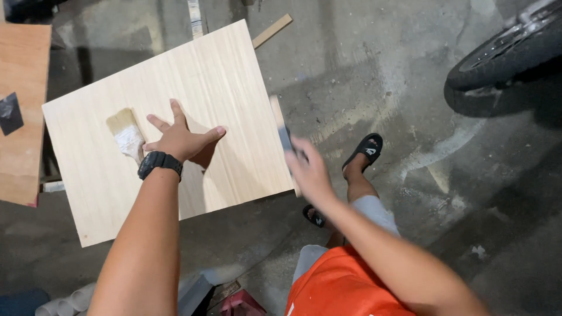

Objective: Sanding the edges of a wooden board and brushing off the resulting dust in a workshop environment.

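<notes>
A pale wooden board (234,70) lies flat below me, raised off the concrete floor. My left hand (178,137), with a black watch on the wrist, is spread flat on the board, fingers apart. A paintbrush (126,134) with whitish bristles lies on the board just left of that hand. My right hand (307,169) is blurred at the board's right edge and grips a small dark block (285,139) against that edge.
A brown wooden panel (20,105) stands at the left. A thin wood strip (272,30) lies behind the board. A motorcycle wheel (506,50) is at the top right. My sandalled feet (364,151) stand on the concrete floor (410,88).
</notes>
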